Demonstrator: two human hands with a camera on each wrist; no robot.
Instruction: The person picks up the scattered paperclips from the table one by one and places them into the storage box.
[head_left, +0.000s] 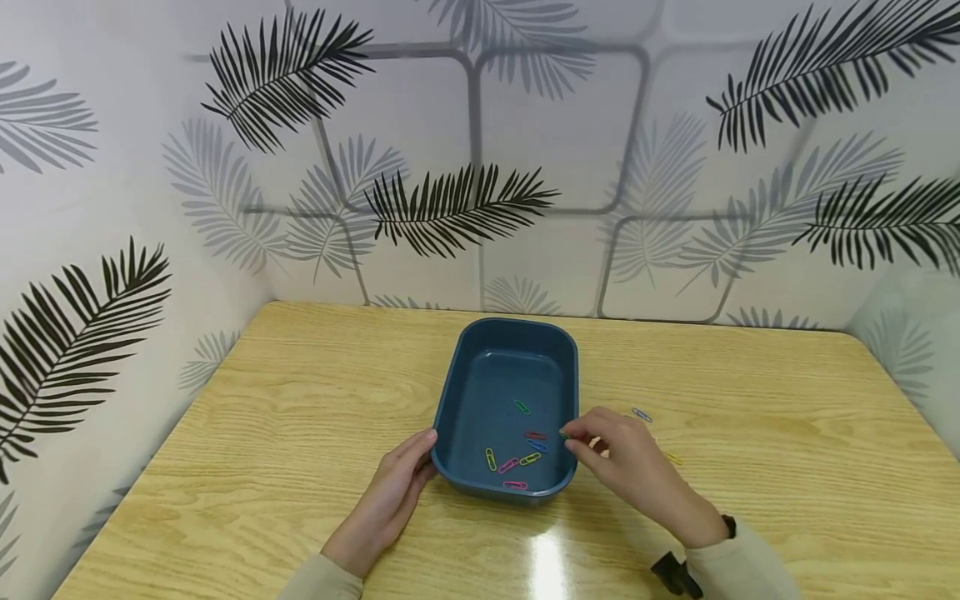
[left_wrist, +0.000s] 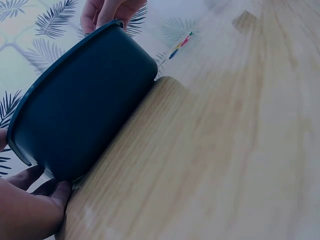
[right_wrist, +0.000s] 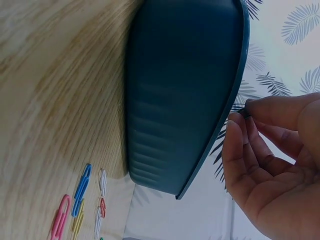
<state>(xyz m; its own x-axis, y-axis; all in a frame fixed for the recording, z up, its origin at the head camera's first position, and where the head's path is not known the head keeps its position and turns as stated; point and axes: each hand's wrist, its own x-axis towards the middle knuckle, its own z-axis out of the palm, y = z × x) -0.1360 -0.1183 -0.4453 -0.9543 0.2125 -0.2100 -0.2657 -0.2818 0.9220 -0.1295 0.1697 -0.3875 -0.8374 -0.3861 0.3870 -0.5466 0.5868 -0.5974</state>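
On the table [head_left: 315, 375], left hand [head_left: 397, 485] grips a bin [head_left: 487, 392]; right hand [head_left: 621, 457] pinches a paperclip [head_left: 564, 434] near its rim [head_left: 577, 375].

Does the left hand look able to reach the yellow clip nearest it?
Probably yes: the bin is open and the yellow clip lies uncovered, though the left hand would likely release the bin first.

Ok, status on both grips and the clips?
Left grip holds tray, left side. Right grip at right rim, pinching likely clip, mostly hidden. Seven clips in tray, others on table. No visible obstruction.
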